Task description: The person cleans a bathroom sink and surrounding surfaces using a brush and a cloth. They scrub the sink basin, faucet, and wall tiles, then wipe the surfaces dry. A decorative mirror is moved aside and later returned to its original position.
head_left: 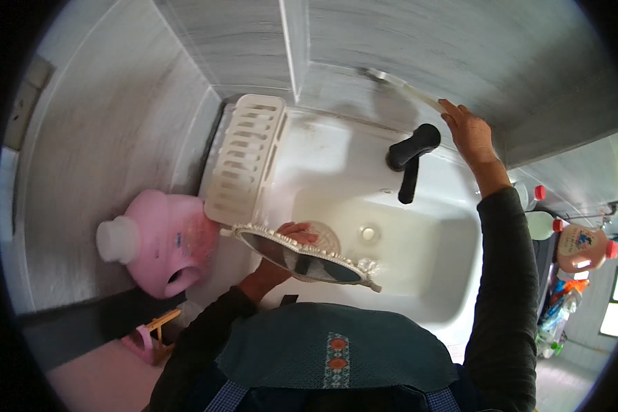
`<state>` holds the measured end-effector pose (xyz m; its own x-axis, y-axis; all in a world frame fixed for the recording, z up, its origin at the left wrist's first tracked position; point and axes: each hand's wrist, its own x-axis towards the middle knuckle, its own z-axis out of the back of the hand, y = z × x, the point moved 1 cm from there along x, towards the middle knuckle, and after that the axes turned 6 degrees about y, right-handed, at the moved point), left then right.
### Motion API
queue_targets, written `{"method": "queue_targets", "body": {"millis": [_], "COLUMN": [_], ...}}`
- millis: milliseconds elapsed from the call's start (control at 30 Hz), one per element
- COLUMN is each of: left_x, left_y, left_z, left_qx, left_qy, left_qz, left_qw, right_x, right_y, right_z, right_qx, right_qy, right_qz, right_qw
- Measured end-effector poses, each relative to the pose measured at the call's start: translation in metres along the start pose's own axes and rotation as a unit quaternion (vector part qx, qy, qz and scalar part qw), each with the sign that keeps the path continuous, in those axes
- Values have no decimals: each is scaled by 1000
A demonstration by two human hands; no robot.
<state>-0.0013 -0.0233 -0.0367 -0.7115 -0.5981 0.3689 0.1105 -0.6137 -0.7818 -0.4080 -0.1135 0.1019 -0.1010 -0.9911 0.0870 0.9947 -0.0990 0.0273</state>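
My left hand grips an oval mirror with a white beaded frame, tilted over the near side of the white sink. The mirror hides part of that hand; some fingers show past its far edge. Out at the back right, my right hand is closed on the end of a slim pale-handled brush. The brush's small head is at the grey wall behind the sink, and I cannot tell whether it touches. Just left of my right hand stands a black faucet.
A cream slotted rack stands on the sink's left ledge. Nearer is a large pink jug with a white cap. Several bottles, one peach-coloured, stand to the right of my right forearm. A pink-and-orange object is low at left.
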Motion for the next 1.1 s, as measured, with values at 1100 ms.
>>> {"method": "queue_targets", "body": {"millis": [1100], "left_x": [91], "left_y": [60], "left_z": [129], "left_qx": [-86], "left_qy": [-437], "left_qz": [128], "left_qw": [886], "right_x": [-262], "right_y": [25], "right_z": [-55], "right_qx": [388], "right_qy": [-61], "right_qz": [-219], "right_qw": [893]}}
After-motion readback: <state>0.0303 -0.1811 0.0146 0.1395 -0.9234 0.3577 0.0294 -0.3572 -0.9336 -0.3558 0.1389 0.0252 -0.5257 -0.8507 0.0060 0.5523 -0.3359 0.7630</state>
